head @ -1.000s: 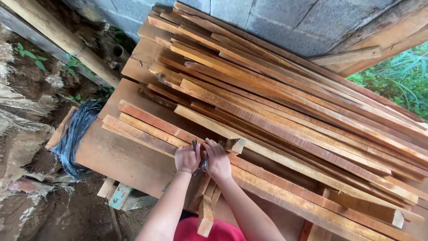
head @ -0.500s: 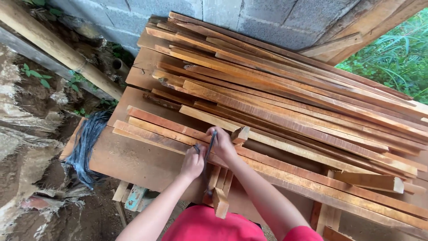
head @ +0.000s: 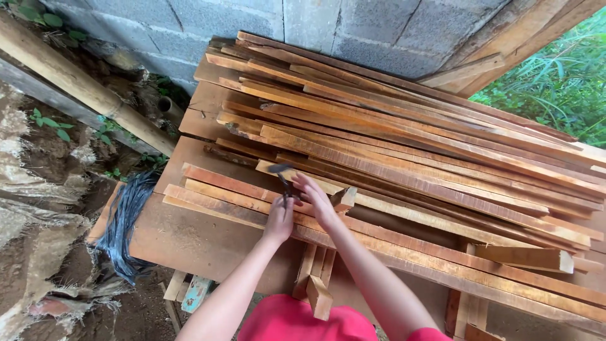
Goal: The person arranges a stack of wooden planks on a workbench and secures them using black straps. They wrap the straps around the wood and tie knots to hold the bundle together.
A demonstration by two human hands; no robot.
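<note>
Left hand [head: 279, 218] fingers curled tight round the handle of a small dark tool [head: 282, 179], looks like a hammer, head raised just above the slats, centre frame. Right hand [head: 315, 201] half open, fingers spread flat on a long reddish slat [head: 404, 237], pinning it; can't tell if it pinches a nail. Slat lies on the lower front of a big stack of planks [head: 404, 132] filling centre to right. Short wood block [head: 344, 197] just right of the hand. Judgement: mid-strike step. Next calls for a steady aimed blow, fingers kept clear.
</note>
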